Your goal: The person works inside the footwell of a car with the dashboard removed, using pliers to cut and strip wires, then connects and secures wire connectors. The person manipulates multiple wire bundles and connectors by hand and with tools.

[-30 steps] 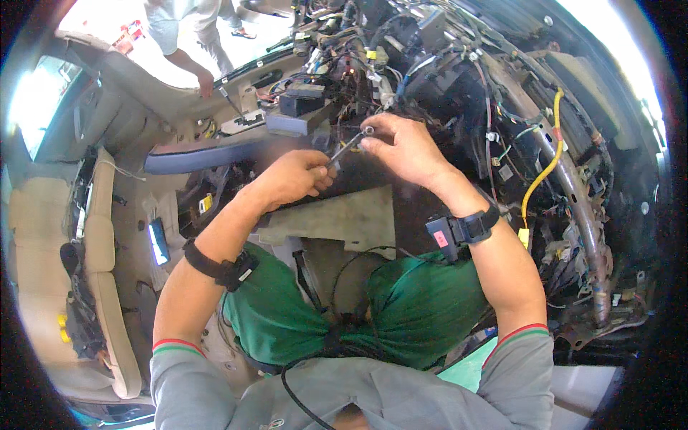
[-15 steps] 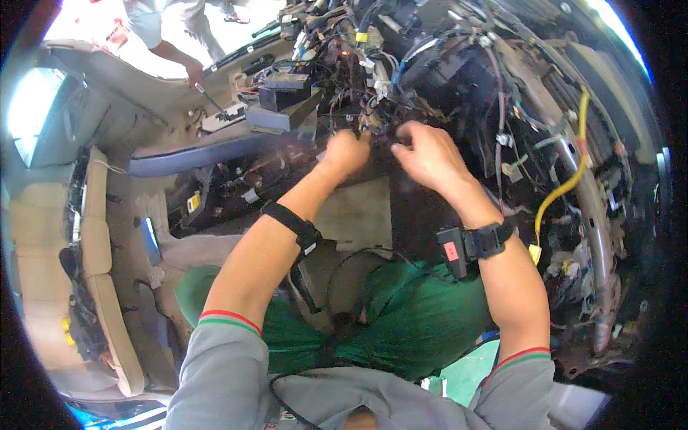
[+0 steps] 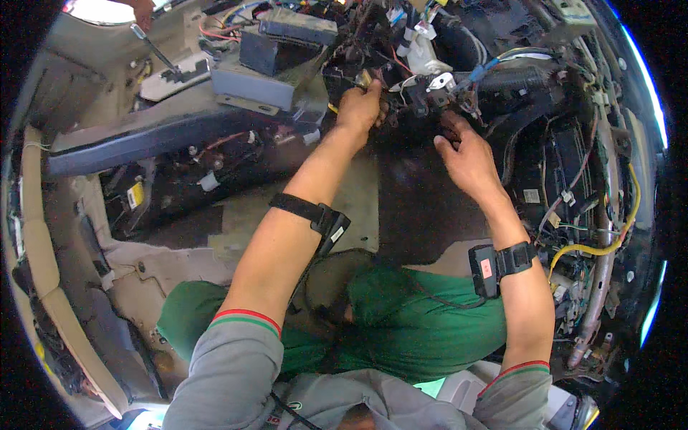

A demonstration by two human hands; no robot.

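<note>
In a stripped car interior, my left hand (image 3: 360, 111) is closed at the exposed wiring, thumb raised and fingers curled. A small tan connector (image 3: 367, 76) shows just above the thumb; what the fingers grip is hidden. To the right, my right hand (image 3: 467, 156) reaches up beneath the loose harness, its thumb apart from the fingers. Its fingertips lie in shadow near dark brackets and wires. Between and above the hands sit a white connector piece (image 3: 440, 82) and a blue-wrapped wire (image 3: 487, 70).
At upper left, a grey box-shaped housing (image 3: 254, 84) stands beside the long dark console (image 3: 143, 136) and a gear lever (image 3: 154, 49). A metal crossbar (image 3: 596, 301) and a yellow cable (image 3: 600, 249) run down the right. Another person's hand (image 3: 142, 13) shows at the top left.
The view has moved closer to the wiring, and the other person has mostly left the frame. My left hand stays at the harness; my right hand's fingers now reach up under it.
</note>
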